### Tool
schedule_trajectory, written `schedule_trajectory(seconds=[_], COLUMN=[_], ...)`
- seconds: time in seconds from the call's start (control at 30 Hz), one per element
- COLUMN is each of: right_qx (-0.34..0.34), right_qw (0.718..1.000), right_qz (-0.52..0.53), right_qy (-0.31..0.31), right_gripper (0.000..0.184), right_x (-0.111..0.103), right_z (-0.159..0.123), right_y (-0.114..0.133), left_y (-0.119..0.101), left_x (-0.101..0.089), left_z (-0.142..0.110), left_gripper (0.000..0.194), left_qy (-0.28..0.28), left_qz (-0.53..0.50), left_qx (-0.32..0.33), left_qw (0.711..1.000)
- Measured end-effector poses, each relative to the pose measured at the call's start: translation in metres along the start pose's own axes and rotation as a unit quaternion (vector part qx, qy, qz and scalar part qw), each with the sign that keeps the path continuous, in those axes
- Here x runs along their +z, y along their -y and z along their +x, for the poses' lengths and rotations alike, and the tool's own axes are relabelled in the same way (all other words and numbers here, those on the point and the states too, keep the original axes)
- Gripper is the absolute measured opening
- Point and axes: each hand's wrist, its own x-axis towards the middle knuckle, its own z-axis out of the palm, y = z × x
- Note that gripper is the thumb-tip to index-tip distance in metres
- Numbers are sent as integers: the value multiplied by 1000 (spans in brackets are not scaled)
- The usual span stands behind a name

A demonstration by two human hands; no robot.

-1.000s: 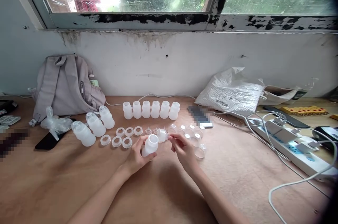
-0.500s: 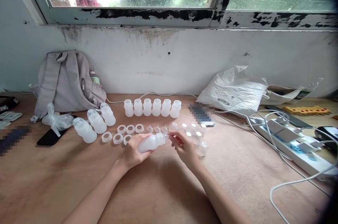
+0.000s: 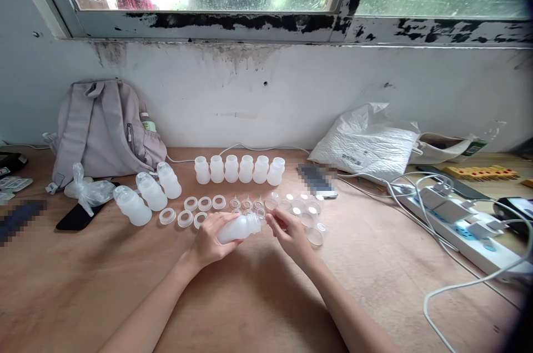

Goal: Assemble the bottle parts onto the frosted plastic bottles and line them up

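My left hand (image 3: 211,239) is wrapped around a small frosted white baby bottle (image 3: 233,230), tilted on its side with its threaded neck to the right. At the mouth of the bottle, the fingers of my right hand (image 3: 286,230) pinch a clear nipple (image 3: 263,220), partly hidden by the fingertips. Just behind the bottle lie several more clear nipples (image 3: 246,203). White collar rings (image 3: 185,218) are spread out left of them, one partly covered by my left hand. Several clear domed caps (image 3: 315,236) rest beyond my right hand.
Several open bottles (image 3: 245,169) stand in a row near the wall. Three capped bottles (image 3: 133,206) lean at left, beside a plastic bag (image 3: 89,192), a black phone (image 3: 79,217) and a backpack (image 3: 104,131). At right are another phone (image 3: 316,180), a silver pouch (image 3: 364,145) and a cabled power strip (image 3: 458,225).
The fingers of my right hand have shifted slightly right, away from the bottle's neck. The left hand keeps its hold on the bottle in nearly the same place.
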Motion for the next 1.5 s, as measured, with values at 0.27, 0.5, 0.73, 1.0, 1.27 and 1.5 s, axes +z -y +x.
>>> schedule_trajectory(seconds=[0.27, 0.5, 0.73, 1.0, 1.27, 1.5], right_qx=[21, 3, 64, 78, -7, 38], right_qw=[1000, 998, 990, 952, 997, 934], right_qz=[0, 32, 123, 259, 56, -324], right_qy=[19, 45, 38, 143, 56, -143], right_gripper=[43, 35, 24, 33, 24, 35], right_x=[-1, 0, 1, 2, 5, -20], right_z=[-1, 0, 0, -3, -7, 7], right_y=[6, 7, 7, 14, 16, -6], left_y=[-2, -2, -6, -19, -26, -25], left_x=[1, 0, 0, 1, 10, 10], left_z=[-1, -1, -1, 5, -2, 0], left_gripper=[43, 44, 44, 41, 40, 39], left_qy=[22, 35, 89, 162, 75, 17], left_qz=[-12, -31, -212, -366, -189, -161], left_qx=[5, -14, -160, -228, -132, -181], left_qw=[1000, 999, 960, 887, 970, 970])
